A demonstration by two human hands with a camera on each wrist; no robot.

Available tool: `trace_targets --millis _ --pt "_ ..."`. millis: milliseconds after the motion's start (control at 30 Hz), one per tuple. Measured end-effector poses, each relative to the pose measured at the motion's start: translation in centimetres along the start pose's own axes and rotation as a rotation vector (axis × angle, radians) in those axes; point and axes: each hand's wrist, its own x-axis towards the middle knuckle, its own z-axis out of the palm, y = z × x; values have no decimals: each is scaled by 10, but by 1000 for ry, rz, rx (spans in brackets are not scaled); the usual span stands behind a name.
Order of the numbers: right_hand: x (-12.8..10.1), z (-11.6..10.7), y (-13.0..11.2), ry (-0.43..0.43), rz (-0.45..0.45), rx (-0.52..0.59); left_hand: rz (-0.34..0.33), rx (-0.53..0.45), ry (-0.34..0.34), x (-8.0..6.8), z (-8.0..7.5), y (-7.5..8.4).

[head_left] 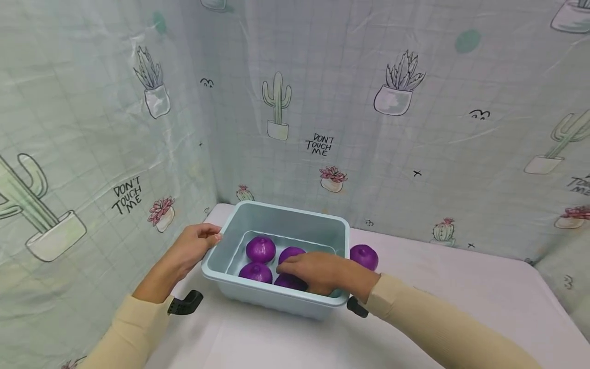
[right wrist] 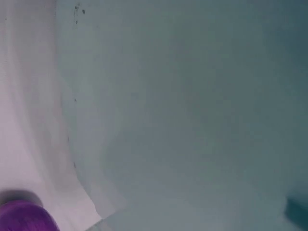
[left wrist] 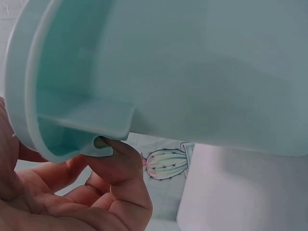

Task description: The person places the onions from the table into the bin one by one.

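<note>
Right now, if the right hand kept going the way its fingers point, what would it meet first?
The right hand points left across the light blue tub. Likely first: the purple onion at front left, though depth is unclear.

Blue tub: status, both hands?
Left hand grips tub rim. Right hand inside, on a purple onion. Four onions in; fifth outside. No obstruction.
</note>
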Motion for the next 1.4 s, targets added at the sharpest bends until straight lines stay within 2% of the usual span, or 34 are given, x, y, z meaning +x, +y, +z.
trace_targets --millis 100,233,400,533,600,700,833,933,1100,1267,1400 --pt "-3 -6 2 31 15 -7 11 2 1 1 -1 -1" --pt "-16 -23 11 122 81 77 10 1 0 1 -1 0" --pt "-42 -40 30 285 142 153 -6 15 -1 1 -2 0" --pt "-68 -41 51 455 199 191 -15 15 -2 0 -4 3" --pt "-82 -34 63 537 245 215 -24 12 -5 -1 -4 4" --pt "-102 -17 81 589 354 279 -32 10 -9 -1 -3 3" --pt "-120 18 100 548 511 354 -31 8 -14 0 -2 2" --pt "-125 50 111 500 596 395 -29 5 -16 0 0 1" --pt "-120 88 121 468 605 373 -44 -17 -21 -1 3 1" --pt "-113 97 117 530 545 312 -30 -4 -14 0 2 2" --pt "-111 102 112 574 523 309 -30 2 -7 -1 0 2"
